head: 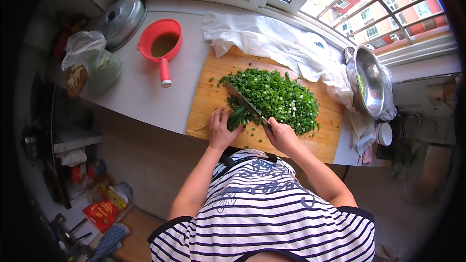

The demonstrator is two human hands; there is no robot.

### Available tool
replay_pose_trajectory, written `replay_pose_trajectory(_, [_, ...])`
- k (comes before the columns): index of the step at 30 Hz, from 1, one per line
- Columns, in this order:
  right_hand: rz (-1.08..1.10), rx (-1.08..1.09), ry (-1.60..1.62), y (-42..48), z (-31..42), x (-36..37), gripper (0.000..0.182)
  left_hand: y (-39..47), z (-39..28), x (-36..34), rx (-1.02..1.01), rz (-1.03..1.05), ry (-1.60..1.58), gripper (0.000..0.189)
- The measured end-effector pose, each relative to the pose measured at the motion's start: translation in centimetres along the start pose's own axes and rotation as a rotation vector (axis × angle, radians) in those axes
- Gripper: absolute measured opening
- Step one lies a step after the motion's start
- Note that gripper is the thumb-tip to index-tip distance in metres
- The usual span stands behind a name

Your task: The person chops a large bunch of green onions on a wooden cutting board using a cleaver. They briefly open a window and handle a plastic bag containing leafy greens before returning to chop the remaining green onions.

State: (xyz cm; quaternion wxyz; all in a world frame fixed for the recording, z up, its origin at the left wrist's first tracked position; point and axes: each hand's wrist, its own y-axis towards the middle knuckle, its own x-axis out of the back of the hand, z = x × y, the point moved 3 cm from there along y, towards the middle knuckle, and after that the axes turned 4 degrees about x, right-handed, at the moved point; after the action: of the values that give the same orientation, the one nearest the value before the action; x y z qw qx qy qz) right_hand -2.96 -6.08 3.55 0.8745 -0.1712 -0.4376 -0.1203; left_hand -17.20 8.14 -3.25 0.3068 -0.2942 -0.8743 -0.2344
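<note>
On a wooden cutting board (204,116) lies a large heap of chopped green onions (276,94). My right hand (284,136) grips the handle of a kitchen knife (243,99), whose blade slants up and left along the heap's near-left side. Close by the blade, my left hand (222,131) is curled over a small bunch of uncut green onion leaves (238,117) and holds it against the board. Small cut bits are scattered around the board near both hands.
Left on the counter (145,98) stand a red plastic ladle (160,49) with brownish liquid, a metal pot lid (122,22) and a plastic bag of greens (105,69). Crumpled white plastic sheeting (262,40) covers the board's far edge. A steel basin (371,83) leans at right, near a white bowl (383,134).
</note>
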Motion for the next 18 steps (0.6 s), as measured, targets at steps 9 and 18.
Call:
replay_pose_trajectory(9, [0.047, -0.026, -0.125, 1.1, -2.1, -4.6, 0.020, -0.7, 1.1, -3.0, -0.103, 0.041, -0.164, 0.011])
replay_pose_trajectory(18, [0.126, -0.008, -0.105, 2.0, 1.4, -1.1, 0.020, -1.0, 1.7, -3.1, -0.119, 0.010, -0.134, 0.009])
